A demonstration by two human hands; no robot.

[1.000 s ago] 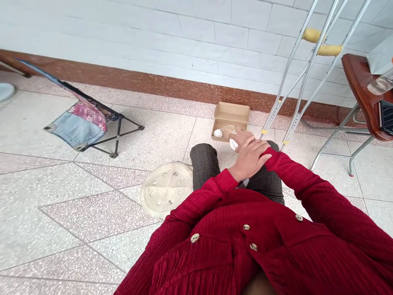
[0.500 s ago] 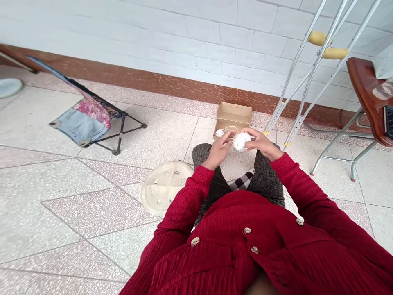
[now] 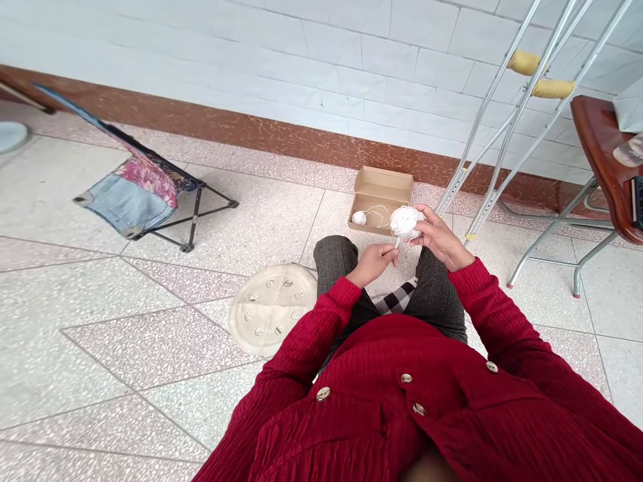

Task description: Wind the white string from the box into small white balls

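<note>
My right hand (image 3: 441, 242) holds a round, fluffy white bundle of yarn (image 3: 406, 221) above my knees, its fingers curled around the right side. Just below the bundle, my left hand (image 3: 372, 264) is closed in a pinch. A short, thin white strand (image 3: 397, 244) stands up from its fingertips toward the bundle's underside. Behind the hands, an open cardboard box (image 3: 384, 182) sits on the floor with its lid raised. Inside lies a small white yarn ball (image 3: 359, 217), with a loose strand looping toward the bundle.
A round beige mat (image 3: 271, 304) with holes lies left of my legs. Farther left stands a folding fabric chair (image 3: 135, 204). Metal crutches (image 3: 495, 167) with yellow grips lean against the wall at right, beside a brown table (image 3: 595, 144) with metal legs.
My left hand has moved down and right, from spread beside the bundle to a pinch under it. The bundle has shifted slightly right and up with my right hand.
</note>
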